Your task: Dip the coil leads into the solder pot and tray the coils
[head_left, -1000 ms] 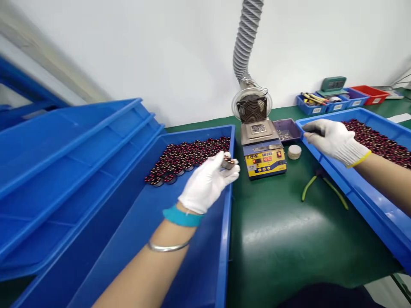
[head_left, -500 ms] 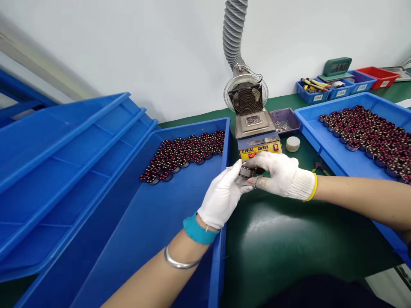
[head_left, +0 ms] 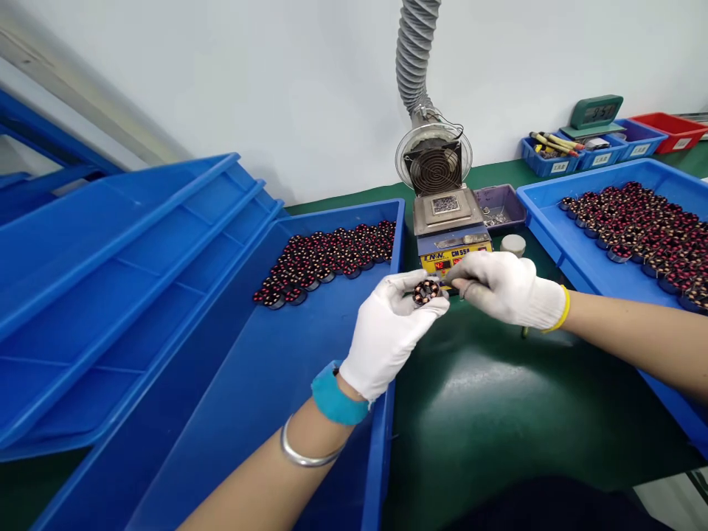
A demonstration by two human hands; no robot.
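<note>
White knit fabric covers both hands, held close together over the desk [head_left: 487, 420], in front of the solder pot [head_left: 449, 214]. The left hand [head_left: 384, 332] is clamped by thumb and fingers around a wound stator [head_left: 426, 293], whose ring of copper-coloured winding ends faces the camera; the glove covers part of its rim. The right hand [head_left: 506, 290] has thumb and fingers drawn in just beside the stator; whether it grips anything, or touches the stator, I cannot tell.

Both hands hide the lower part of the pot's yellow panel, so its readout is only partly legible. The right hand also overlaps the foot of a white round jar [head_left: 513, 244], and a green handle end [head_left: 525, 332] pokes out beneath it, the rest concealed. Above the extractor fan [head_left: 436, 168], the grey hose [head_left: 414, 63] is cut off by the top border. Small metal bits in the purple bin [head_left: 501, 198] are too tiny to make out.

The left blue tray [head_left: 254, 398] has a bare floor nearer the camera, with stators packed at its far end; its right edge runs beneath the left hand. The right blue tray [head_left: 586, 259] passes behind the right forearm and leaves the view. Between the trays, the green surface lies open below the hands, as far as the dark clothing at the bottom.
</note>
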